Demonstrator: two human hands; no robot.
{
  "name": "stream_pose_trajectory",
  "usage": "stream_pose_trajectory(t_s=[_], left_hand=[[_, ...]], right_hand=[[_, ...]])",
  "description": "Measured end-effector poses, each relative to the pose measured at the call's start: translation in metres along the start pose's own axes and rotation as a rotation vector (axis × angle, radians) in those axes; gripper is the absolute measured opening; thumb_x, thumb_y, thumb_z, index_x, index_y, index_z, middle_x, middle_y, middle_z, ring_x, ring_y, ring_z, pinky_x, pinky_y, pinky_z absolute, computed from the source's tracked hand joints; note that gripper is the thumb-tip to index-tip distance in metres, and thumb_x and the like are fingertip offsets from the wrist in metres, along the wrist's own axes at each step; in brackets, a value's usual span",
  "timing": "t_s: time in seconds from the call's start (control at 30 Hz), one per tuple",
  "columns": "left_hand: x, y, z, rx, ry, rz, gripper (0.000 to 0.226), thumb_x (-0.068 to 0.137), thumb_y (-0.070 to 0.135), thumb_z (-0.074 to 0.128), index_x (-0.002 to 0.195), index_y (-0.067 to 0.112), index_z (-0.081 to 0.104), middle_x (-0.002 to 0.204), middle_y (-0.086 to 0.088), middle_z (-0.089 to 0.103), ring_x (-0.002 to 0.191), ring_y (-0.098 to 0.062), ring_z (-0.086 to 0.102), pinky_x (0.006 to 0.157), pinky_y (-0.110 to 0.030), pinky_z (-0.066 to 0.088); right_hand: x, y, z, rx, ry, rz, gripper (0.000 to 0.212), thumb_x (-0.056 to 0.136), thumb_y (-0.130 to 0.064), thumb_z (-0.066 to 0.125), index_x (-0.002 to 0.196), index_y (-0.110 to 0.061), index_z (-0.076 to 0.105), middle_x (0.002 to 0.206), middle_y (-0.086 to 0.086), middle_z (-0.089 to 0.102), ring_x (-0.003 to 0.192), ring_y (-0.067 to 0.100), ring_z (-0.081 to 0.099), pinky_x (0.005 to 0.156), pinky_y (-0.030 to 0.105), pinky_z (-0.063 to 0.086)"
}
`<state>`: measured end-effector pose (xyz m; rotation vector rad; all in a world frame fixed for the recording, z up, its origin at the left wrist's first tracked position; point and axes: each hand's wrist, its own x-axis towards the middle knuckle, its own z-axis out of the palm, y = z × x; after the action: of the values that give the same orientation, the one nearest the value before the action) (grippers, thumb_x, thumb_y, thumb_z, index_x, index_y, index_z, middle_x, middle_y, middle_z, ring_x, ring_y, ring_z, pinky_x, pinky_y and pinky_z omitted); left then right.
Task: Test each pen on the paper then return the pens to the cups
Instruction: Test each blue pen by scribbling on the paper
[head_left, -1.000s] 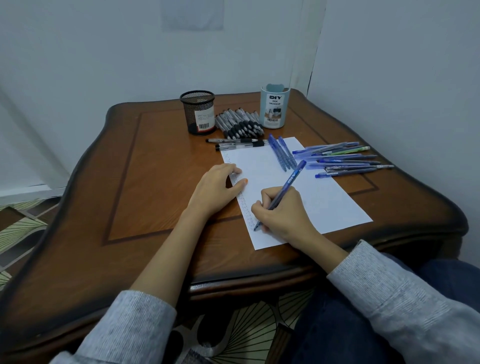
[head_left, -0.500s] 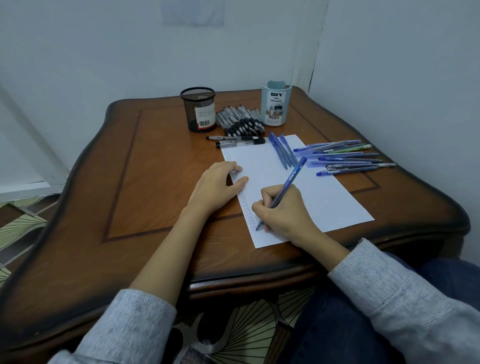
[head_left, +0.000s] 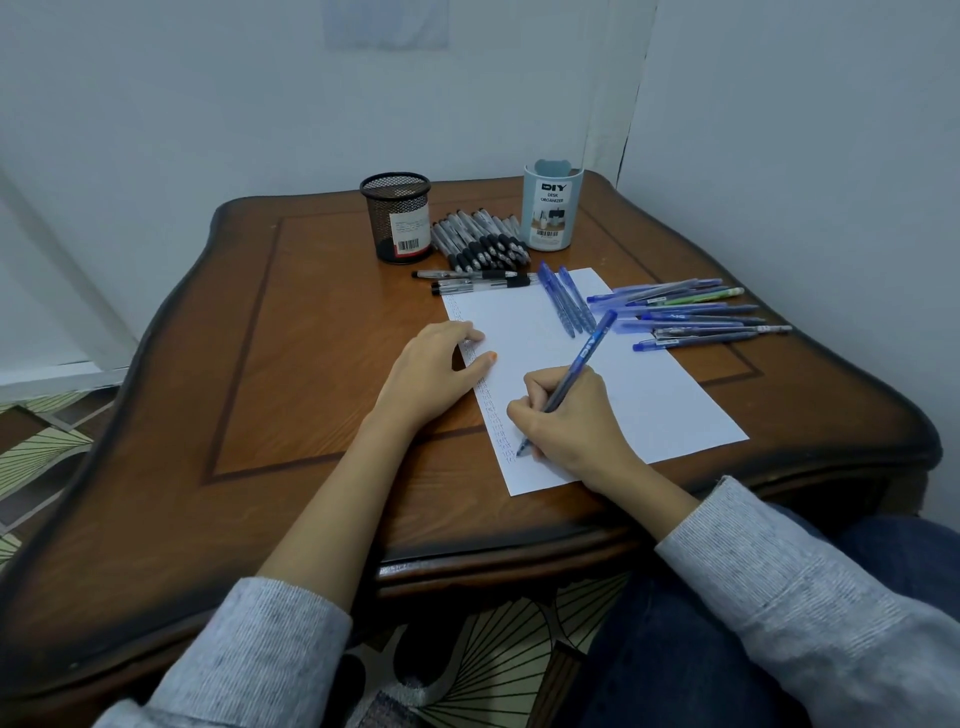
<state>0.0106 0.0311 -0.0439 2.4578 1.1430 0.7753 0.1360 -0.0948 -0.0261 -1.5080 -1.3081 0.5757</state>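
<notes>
Right hand (head_left: 571, 421), grip closed round the slim blue plastic pen (head_left: 584, 353), holds its tip on the white paper sheet (head_left: 649, 405) by the near edge of the brown wooden table (head_left: 311, 364). The barrel slants far-right. Left hand (head_left: 436, 371) rests with relaxed fingers on the sheet's left edge. The pale blue plastic cup (head_left: 551, 213) stands at the far edge.

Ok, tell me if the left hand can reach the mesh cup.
Probably yes: the left hand rests on the paper holding nothing, and nothing stands between it and the mesh cup.

Light: dim, cool and even, with a bluish cast over the walls (head_left: 208, 104).
Shadows: soft and faint, under the right hand (head_left: 571, 421) on the paper (head_left: 649, 395).
Glare: dull sheen along the bench (head_left: 311, 364) front edge.
Distortion: wide-angle bowing of the bench edges.
Focus: centre sharp, sleeves (head_left: 779, 597) softer.
</notes>
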Motion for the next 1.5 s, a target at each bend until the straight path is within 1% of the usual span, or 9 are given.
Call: stream_pose_trajectory(t_s=[0.3, 0.4, 0.53, 0.67, 0.9, 1.03, 1.13, 1.33, 1.5], left_hand=[[0.0, -0.001, 0.001, 0.002, -0.004, 0.0, 0.038, 0.092, 0.036, 0.057, 0.124, 0.014, 0.059, 0.134, 0.0, 0.054, 0.127, -0.013, 0.043, 0.103, -0.027, 0.033], [0.0, -0.001, 0.001, -0.001, -0.01, -0.001, 0.039, 0.092, 0.036, 0.056, 0.124, 0.015, 0.059, 0.134, 0.001, 0.054, 0.127, -0.013, 0.042, 0.104, -0.029, 0.033], [0.0, -0.001, 0.001, 0.002, -0.013, -0.003, 0.039, 0.093, 0.036, 0.056, 0.124, 0.015, 0.059, 0.134, 0.001, 0.054, 0.128, -0.013, 0.042, 0.105, -0.03, 0.033], [0.0, 0.0, 0.0, 0.015, -0.019, -0.007, 0.039, 0.093, 0.037, 0.055, 0.125, 0.015, 0.058, 0.136, 0.001, 0.053, 0.128, -0.013, 0.041, 0.104, -0.03, 0.033], [0.0, 0.0, 0.0, 0.011, -0.017, -0.005, 0.037, 0.093, 0.037, 0.055, 0.124, 0.017, 0.058, 0.134, 0.003, 0.054, 0.127, -0.012, 0.042, 0.101, -0.024, 0.031], [-0.001, 0.0, 0.001, -0.002, -0.003, 0.005, 0.035, 0.092, 0.035, 0.057, 0.122, 0.016, 0.059, 0.132, 0.002, 0.056, 0.126, -0.013, 0.044, 0.101, -0.026, 0.032], [-0.001, -0.001, 0.001, -0.003, -0.002, 0.014, 0.035, 0.092, 0.035, 0.057, 0.122, 0.016, 0.059, 0.131, 0.002, 0.057, 0.125, -0.013, 0.044, 0.101, -0.026, 0.033], [-0.001, 0.0, -0.001, -0.006, -0.007, 0.009, 0.035, 0.092, 0.035, 0.057, 0.122, 0.016, 0.059, 0.129, 0.003, 0.057, 0.124, -0.011, 0.044, 0.1, -0.025, 0.033], [0.0, 0.002, -0.001, -0.002, -0.015, -0.005, 0.036, 0.093, 0.036, 0.056, 0.124, 0.017, 0.058, 0.132, 0.003, 0.055, 0.126, -0.011, 0.043, 0.102, -0.026, 0.032]], right_hand=[[0.002, 0.002, 0.002, -0.049, -0.011, -0.002, 0.044, 0.081, 0.006, 0.058, 0.048, -0.014, 0.036, 0.048, 0.002, 0.034, 0.048, 0.021, 0.045, 0.044, 0.016, 0.036], [0.002, 0.001, -0.003, 0.153, -0.004, 0.109, 0.042, 0.084, 0.004, 0.06, 0.051, -0.01, 0.039, 0.045, 0.003, 0.038, 0.035, 0.013, 0.046, 0.036, 0.017, 0.036], [0.005, -0.007, -0.009, 0.465, 0.005, 0.283, 0.034, 0.096, -0.023, 0.056, 0.066, -0.008, 0.048, 0.05, 0.001, 0.055, 0.032, 0.007, 0.037, 0.032, 0.015, 0.026], [0.006, -0.007, -0.009, 0.476, -0.008, 0.3, 0.035, 0.096, -0.052, 0.034, 0.101, -0.02, 0.048, 0.042, -0.004, 0.041, 0.036, 0.007, 0.032, 0.036, 0.019, 0.026], [0.005, -0.006, -0.01, 0.451, -0.041, 0.221, 0.031, 0.103, -0.034, 0.037, 0.104, -0.021, 0.064, 0.042, 0.001, 0.043, 0.036, 0.008, 0.034, 0.037, 0.019, 0.03], [0.004, -0.007, -0.01, 0.392, -0.019, 0.196, 0.013, 0.097, -0.027, 0.053, 0.107, -0.028, 0.061, 0.048, 0.006, 0.05, 0.036, 0.007, 0.042, 0.041, 0.015, 0.037], [0.003, -0.01, -0.01, 0.428, 0.003, 0.229, 0.019, 0.093, -0.021, 0.06, 0.112, -0.022, 0.056, 0.056, 0.007, 0.061, 0.034, 0.005, 0.041, 0.037, 0.014, 0.033], [0.004, -0.013, -0.011, 0.456, -0.011, 0.301, 0.026, 0.096, -0.04, 0.049, 0.111, -0.019, 0.05, 0.052, 0.001, 0.053, 0.035, 0.004, 0.038, 0.037, 0.014, 0.029], [0.006, -0.009, -0.01, 0.358, -0.023, 0.309, 0.029, 0.099, -0.038, 0.043, 0.111, -0.012, 0.05, 0.049, -0.003, 0.051, 0.036, 0.005, 0.038, 0.037, 0.015, 0.03]])
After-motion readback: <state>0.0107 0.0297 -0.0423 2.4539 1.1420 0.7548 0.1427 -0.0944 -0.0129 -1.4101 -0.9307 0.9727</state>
